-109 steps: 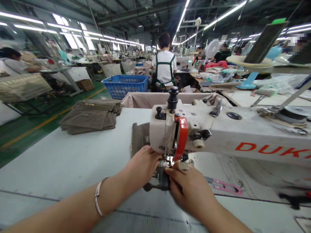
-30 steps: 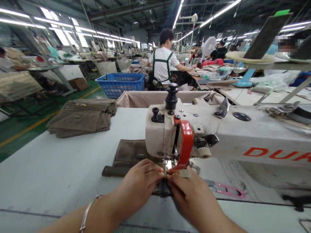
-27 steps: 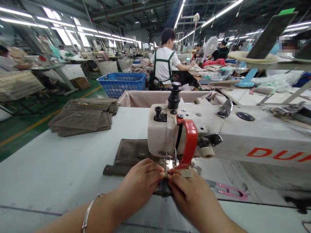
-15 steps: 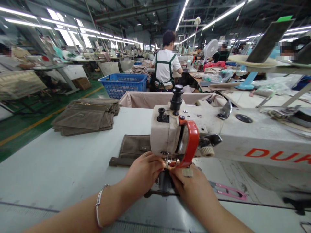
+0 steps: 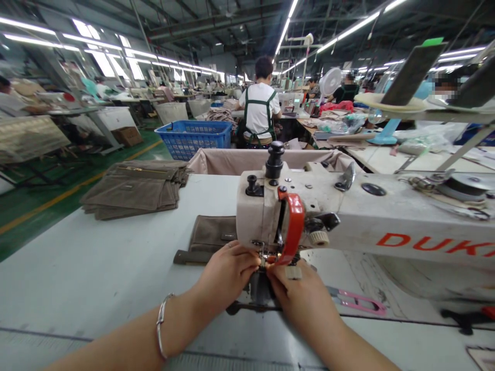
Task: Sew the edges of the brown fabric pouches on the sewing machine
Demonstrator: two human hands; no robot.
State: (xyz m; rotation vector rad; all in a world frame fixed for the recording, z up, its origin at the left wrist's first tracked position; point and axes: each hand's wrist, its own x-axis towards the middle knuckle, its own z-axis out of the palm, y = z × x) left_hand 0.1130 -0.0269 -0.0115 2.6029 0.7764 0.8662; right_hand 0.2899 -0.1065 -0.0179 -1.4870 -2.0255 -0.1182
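A grey-brown fabric pouch (image 5: 211, 231) with a small label lies flat, partly under the head of the sewing machine (image 5: 253, 206). Along its near edge runs a darker strip (image 5: 189, 257). My left hand (image 5: 228, 270), wearing a ring and a bracelet, has its fingers closed on the pouch's near edge, just left of the needle. On the other side of the presser foot, my right hand (image 5: 299, 288) is closed with fingertips pinched together. The red guard (image 5: 292, 226) and machine head hide part of both the fingertips and the pouch.
A stack of similar pouches (image 5: 133, 190) lies at the table's left. Pink-handled snips (image 5: 361, 302) rest right of my right hand. Beyond the table are a cloth-lined bin (image 5: 216, 161), a blue basket (image 5: 193, 138) and a co-worker (image 5: 260, 103) seen from behind.
The view has shifted slightly, so the machine sits a little further left in the picture. Both hands stay closed at the needle; the pouch shows little visible movement.
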